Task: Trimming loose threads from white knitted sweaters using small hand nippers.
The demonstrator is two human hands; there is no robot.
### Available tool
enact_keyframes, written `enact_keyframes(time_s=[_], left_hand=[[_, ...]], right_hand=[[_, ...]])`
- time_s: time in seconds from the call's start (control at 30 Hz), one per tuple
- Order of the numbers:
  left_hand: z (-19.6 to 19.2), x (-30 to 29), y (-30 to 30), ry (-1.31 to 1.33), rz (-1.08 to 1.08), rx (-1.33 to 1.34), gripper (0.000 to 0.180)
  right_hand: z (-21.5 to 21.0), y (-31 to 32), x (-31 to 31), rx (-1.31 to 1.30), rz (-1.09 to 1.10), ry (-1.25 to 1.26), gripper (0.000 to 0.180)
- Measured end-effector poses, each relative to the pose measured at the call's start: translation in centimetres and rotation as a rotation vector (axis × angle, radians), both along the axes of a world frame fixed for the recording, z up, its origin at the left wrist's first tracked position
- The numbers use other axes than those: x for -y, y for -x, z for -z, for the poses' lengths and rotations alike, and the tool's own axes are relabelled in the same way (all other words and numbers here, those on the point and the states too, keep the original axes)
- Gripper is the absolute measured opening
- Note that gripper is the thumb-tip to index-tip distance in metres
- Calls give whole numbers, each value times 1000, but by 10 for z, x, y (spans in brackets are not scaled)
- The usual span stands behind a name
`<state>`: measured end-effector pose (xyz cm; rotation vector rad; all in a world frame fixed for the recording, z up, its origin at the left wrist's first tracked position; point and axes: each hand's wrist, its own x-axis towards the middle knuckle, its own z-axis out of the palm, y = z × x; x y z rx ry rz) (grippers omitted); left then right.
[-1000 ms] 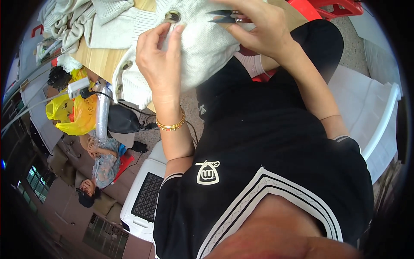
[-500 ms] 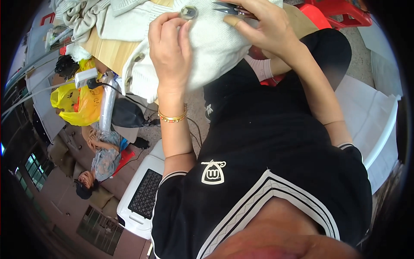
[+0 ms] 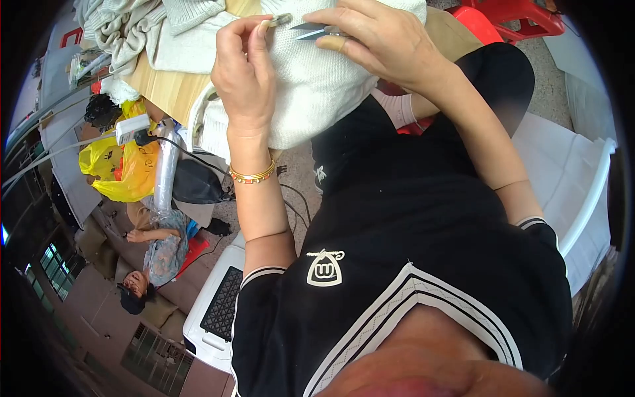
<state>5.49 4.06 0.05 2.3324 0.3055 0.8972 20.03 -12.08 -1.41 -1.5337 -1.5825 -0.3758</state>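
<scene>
A cream knitted cardigan (image 3: 311, 86) lies across the table edge in front of me, its buttoned border showing at the left. My left hand (image 3: 246, 76) pinches a round greyish button (image 3: 281, 19) between thumb and fingertips, holding it tilted nearly edge-on above the knit. In my right hand (image 3: 390, 43) is a small pair of thread snips (image 3: 316, 31), blades parted and pointing left, with the tips just short of the button. Some yellowish wrapping covers part of the right thumb. Any thread at the button is too fine to make out.
More cream knitwear (image 3: 139, 33) is heaped on the wooden table (image 3: 169, 83) at the left. Beyond its edge are a white power adapter (image 3: 132, 129) with cables, yellow plastic bags (image 3: 135, 172) and a black bag (image 3: 198, 182). A person (image 3: 162, 251) sits further off. Red stools (image 3: 529, 20) stand at right.
My left hand has shifted slightly left and turned the button from face-up to nearly edge-on. The snips have moved left toward it. In the background, the seated person's arm has moved.
</scene>
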Motion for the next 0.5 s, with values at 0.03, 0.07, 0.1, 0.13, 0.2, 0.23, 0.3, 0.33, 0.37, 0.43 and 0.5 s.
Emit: enact_keyframes(time_s=[0.03, 0.07, 0.1, 0.13, 0.2, 0.23, 0.3, 0.33, 0.37, 0.43, 0.5], left_hand=[[3, -1, 0, 59, 5, 26, 10], [6, -3, 1, 118, 10, 53, 10], [7, -3, 1, 118, 11, 57, 10], [7, -3, 2, 124, -4, 31, 11], [8, -4, 2, 130, -21, 9, 11], [9, -4, 2, 136, -17, 17, 11], [9, -5, 2, 143, -12, 30, 11], [9, -5, 2, 144, -11, 27, 11], [9, -5, 2, 145, -9, 24, 12], [8, -4, 2, 122, -8, 26, 11], [8, -4, 2, 99, -8, 27, 11]], right_hand=[[-4, 0, -3, 88, 25, -23, 32], [-8, -1, -5, 91, 23, -26, 32], [-12, 0, -6, 107, 32, 13, 32], [-17, 1, -6, 122, 40, 52, 32], [-33, 4, -6, 23, 43, 209, 30], [-38, 5, -7, -81, 46, 365, 28], [-40, 3, -10, -70, 39, 358, 27], [-41, 2, -11, -62, 33, 351, 26], [-41, 0, -12, -59, 34, 351, 26], [-42, -3, -14, -7, 55, 379, 24], [-49, -4, -16, 23, 56, 429, 23]])
